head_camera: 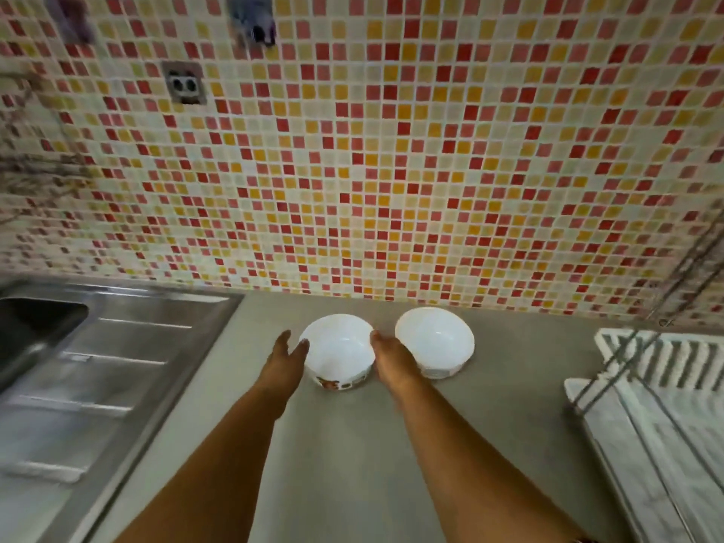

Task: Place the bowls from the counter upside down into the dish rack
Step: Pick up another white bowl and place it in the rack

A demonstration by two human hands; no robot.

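Observation:
Two white bowls stand upright on the grey counter [352, 444] near the tiled wall. The left bowl [339, 348] has a brown pattern on its outer side. The right bowl [435, 340] stands beside it, apart from my hands. My left hand [288, 358] is at the left bowl's left rim, fingers spread and touching it. My right hand [391, 358] presses against the same bowl's right side, between the two bowls. The bowl rests on the counter. The dish rack [666, 366], white with thin metal wires, is at the right edge.
A steel sink [35, 327] with a ribbed drainboard [98, 386] fills the left side. A mosaic tiled wall [391, 150] with a socket [184, 84] rises behind the counter. A white marbled tray [646, 444] lies under the rack.

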